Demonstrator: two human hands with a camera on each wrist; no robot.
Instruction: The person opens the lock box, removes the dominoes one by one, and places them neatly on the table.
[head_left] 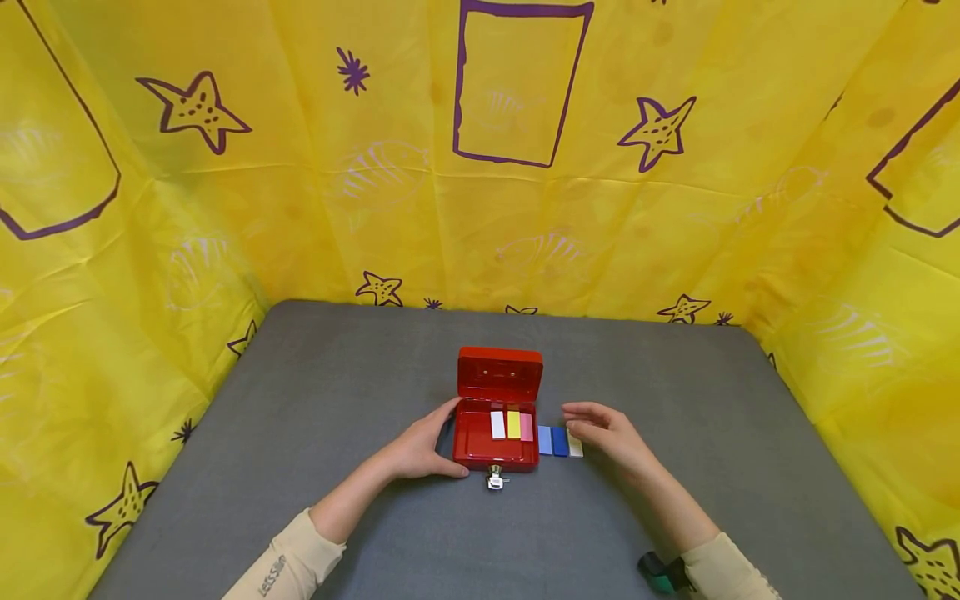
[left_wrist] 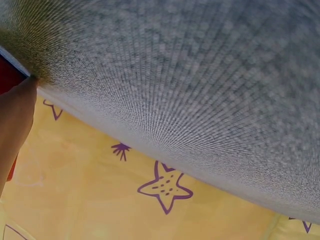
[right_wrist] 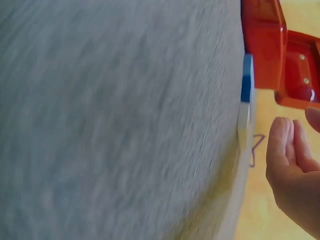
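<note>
Left hand point(head_left: 417, 447), thumb and fingers spread, grips the red cash box point(head_left: 480, 454), presumably steadying it; right hand point(head_left: 611, 433), fingers together, thumb apart, hovers empty near the cream block point(head_left: 576, 448).

From my remote seat I see a cream left sleeve point(head_left: 309, 552) with dark lettering point(head_left: 272, 576) running along it, and a matching cream right sleeve point(head_left: 722, 568); the left hand point(head_left: 417, 446) and right hand point(head_left: 613, 437) are bare.

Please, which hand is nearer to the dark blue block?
Right. The right hand hovers just to the right of the dark blue block; the left hand, farther away, touches the left side of the red box.
</note>
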